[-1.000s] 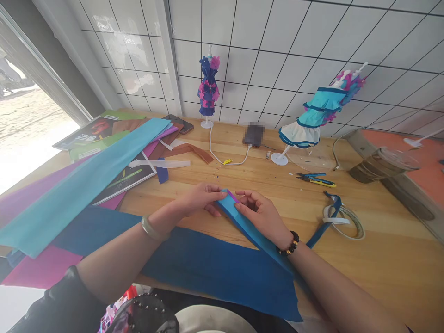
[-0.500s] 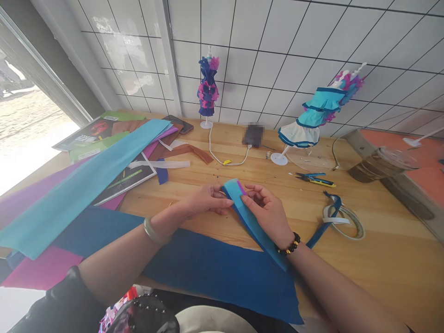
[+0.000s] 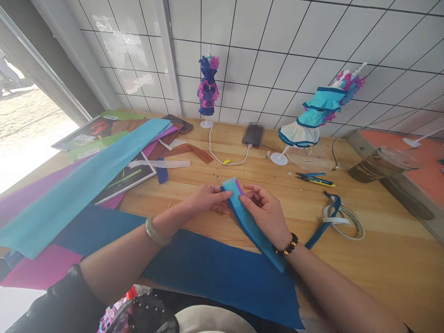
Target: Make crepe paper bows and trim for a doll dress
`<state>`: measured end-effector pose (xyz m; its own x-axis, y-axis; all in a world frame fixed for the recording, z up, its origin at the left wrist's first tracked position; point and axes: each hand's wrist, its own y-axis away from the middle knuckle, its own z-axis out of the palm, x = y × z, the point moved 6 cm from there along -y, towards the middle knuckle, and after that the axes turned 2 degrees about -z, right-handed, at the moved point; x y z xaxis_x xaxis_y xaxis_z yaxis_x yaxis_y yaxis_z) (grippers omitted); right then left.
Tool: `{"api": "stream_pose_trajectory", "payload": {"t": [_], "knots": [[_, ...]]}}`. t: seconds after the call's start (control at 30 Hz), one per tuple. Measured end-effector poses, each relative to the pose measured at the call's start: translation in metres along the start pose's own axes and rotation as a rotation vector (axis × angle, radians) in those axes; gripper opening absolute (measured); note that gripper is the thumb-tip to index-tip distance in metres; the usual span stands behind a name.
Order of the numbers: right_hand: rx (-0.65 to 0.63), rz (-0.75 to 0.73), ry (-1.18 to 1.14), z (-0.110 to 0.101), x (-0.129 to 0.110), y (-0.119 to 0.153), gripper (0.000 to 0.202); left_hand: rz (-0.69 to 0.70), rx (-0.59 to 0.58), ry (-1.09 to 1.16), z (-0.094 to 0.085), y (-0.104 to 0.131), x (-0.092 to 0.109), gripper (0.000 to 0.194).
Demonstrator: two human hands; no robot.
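Between both hands is a long folded strip of crepe paper [image 3: 255, 227], light blue with a dark blue edge on the left and a purple edge at its top right. My left hand [image 3: 212, 198] pinches its upper left edge, thumb on top and fingers beneath. Opposite, my right hand [image 3: 265, 210] grips the right edge with the thumb lying on the paper. The strip's lower end slants down over a wide dark blue sheet [image 3: 211, 263] along the table's front edge.
Left lies a pile with a light blue sheet [image 3: 100, 178] and a black booklet [image 3: 133, 180]. Two small dressed mannequins [image 3: 208, 88] stand at the back. Right are pliers [image 3: 316, 179], a tape roll [image 3: 359, 226] with a dark blue strip [image 3: 321, 231], and a lidded cup [image 3: 379, 164].
The strip and my right hand have shifted slightly left. My left thumb has moved a little higher on the strip's edge. Both hands keep their hold.
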<state>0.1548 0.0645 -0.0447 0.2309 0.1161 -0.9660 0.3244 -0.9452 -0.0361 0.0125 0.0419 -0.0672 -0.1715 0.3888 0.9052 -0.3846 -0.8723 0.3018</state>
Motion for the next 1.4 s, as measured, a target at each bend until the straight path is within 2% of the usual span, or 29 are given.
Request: {"api": "stream_pose_trajectory", "payload": {"t": [0.37,0.57,0.73,0.83,0.9,1.03,1.1,1.2,1.3,1.4], "knots": [[-0.046,0.047,-0.094,0.005,-0.001,0.002,0.042,-0.027,0.040,-0.067,-0.006,-0.001,-0.002,0.042],[-0.154,0.102,-0.243,0.010,-0.001,0.004,0.044,-0.018,0.084,-0.011,-0.013,0.000,0.001,0.035],[-0.297,0.246,-0.252,0.017,0.003,0.008,0.051,0.071,0.175,0.066,-0.028,0.002,0.011,0.031],[-0.434,0.299,-0.303,0.024,0.001,0.015,0.045,0.104,0.225,0.110,-0.037,0.001,0.013,0.027],[-0.605,0.315,-0.322,0.030,-0.003,0.023,0.039,0.099,0.229,0.133,-0.041,0.000,0.012,0.025],[-0.991,0.328,-0.314,0.040,-0.010,0.045,0.041,0.031,0.116,0.110,-0.036,0.000,0.010,0.025],[-1.069,0.301,-0.229,0.039,-0.008,0.048,0.041,-0.005,0.033,0.100,-0.031,0.002,0.010,0.023],[-0.940,0.247,-0.113,0.033,-0.004,0.037,0.041,-0.053,-0.063,0.098,-0.023,0.005,0.009,0.020],[-0.740,0.241,-0.179,0.029,-0.003,0.024,0.040,-0.092,-0.121,0.067,-0.018,0.007,0.007,0.022],[-0.651,0.277,-0.271,0.032,0.000,0.020,0.040,-0.112,-0.164,-0.021,-0.011,0.007,0.003,0.025]]}}
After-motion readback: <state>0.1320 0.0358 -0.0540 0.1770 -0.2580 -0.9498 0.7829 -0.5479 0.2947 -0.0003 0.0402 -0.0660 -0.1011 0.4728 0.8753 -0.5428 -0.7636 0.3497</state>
